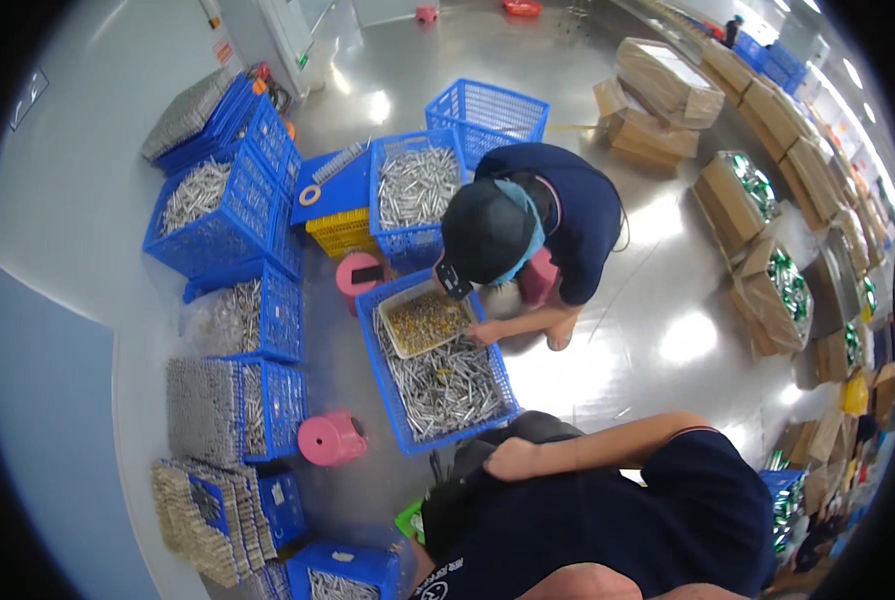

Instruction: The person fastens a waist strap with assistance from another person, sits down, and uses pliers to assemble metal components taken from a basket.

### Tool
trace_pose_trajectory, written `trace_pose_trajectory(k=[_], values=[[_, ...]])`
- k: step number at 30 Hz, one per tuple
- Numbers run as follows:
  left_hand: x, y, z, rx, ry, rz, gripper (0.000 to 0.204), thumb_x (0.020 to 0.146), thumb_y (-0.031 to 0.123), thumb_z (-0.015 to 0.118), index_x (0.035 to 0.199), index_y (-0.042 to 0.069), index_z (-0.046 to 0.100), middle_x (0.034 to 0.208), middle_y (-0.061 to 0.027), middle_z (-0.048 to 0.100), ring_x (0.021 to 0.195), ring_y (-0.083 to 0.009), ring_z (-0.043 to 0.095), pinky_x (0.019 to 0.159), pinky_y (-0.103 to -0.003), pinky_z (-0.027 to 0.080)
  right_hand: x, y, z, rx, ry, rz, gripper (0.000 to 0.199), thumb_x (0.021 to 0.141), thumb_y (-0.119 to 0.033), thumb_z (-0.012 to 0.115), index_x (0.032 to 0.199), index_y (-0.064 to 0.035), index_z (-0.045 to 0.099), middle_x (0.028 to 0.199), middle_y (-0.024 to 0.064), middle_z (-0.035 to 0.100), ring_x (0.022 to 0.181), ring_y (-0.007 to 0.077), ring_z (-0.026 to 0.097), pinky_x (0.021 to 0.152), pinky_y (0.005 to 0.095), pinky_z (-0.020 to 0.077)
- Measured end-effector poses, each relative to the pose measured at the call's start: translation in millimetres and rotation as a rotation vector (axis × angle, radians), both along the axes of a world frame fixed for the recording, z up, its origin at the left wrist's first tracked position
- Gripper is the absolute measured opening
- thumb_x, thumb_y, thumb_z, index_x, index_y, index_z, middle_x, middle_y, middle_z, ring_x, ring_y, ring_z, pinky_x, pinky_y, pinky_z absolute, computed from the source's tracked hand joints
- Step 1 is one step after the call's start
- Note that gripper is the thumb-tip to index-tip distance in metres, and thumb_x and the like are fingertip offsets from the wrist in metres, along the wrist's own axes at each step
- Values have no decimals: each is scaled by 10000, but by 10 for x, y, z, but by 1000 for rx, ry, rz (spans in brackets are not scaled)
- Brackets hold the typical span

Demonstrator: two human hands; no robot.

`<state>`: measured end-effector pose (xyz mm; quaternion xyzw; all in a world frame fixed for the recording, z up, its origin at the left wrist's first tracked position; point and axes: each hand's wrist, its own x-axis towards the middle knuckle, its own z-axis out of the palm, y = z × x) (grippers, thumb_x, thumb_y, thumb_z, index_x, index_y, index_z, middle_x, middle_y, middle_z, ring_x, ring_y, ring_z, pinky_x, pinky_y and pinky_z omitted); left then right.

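My right hand [514, 460] rests curled on my dark trouser leg; its palm side is hidden. Low in the view, a sliver of my left hand or wrist [422, 562] shows beside a bright green object [407, 519], partly covered by my clothing. Its fingers are hidden. In front of me stands a blue crate [399, 425] full of silvery metal tubes [447, 395]. A cream tray [395, 346] of small gold and silver parts sits on the tubes. Across from me a co-worker [587, 215] bends over it, a hand [484, 332] at the tray's right edge.
Stacked blue crates [257, 205] line the left wall, several holding tubes. Another tube-filled crate [417, 236] stands beyond the tray. Pink stools [332, 440] stand nearby, one bearing a dark phone-like object [368, 274]. Cardboard boxes [727, 200], some with shiny green pieces, run along the right.
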<state>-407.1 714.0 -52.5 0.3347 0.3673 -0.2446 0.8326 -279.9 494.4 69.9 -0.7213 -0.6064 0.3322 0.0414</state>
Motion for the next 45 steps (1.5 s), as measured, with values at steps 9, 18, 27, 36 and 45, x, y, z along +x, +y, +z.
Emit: trace_pose_trajectory(k=[9,18,27,36,45], values=[[672,-934,222,462,215,20,613,837,467,430,1161,-48,506,1125,-172,559,1067,-259,509,938,-309,354,659,-1860,107,-435,461,-491,371,752,-309,546,1016,-48,534,886,200,607,878,326,578,780,407,443],[-380,-796,886,1122,-155,-360,286,838,258,580,973,6,596,924,-141,618,887,-238,594,756,-307,462,498,-1532,-101,-356,464,-975,404,697,-235,570,1026,-3,537,969,239,591,934,360,561,821,392,435],[-184,553,916,897,66,-880,382,807,339,587,1003,11,607,894,-181,627,824,-275,617,687,-323,475,-187,-854,110,-541,99,-681,329,817,-302,460,689,-49,625,692,160,626,671,306,630,642,415,497],[628,1172,754,824,-481,-1418,476,731,381,554,1074,50,570,984,-203,603,929,-349,575,799,-427,457,-1192,539,247,-579,186,-1305,452,730,-485,583,735,-39,653,725,172,627,708,321,622,638,407,493],[673,1727,825,620,-278,-1950,388,766,367,539,970,49,625,969,-220,599,951,-361,564,818,-414,443,-1357,1080,-91,-436,379,-1314,389,733,-423,584,782,-41,641,767,168,631,755,312,617,698,407,487]])
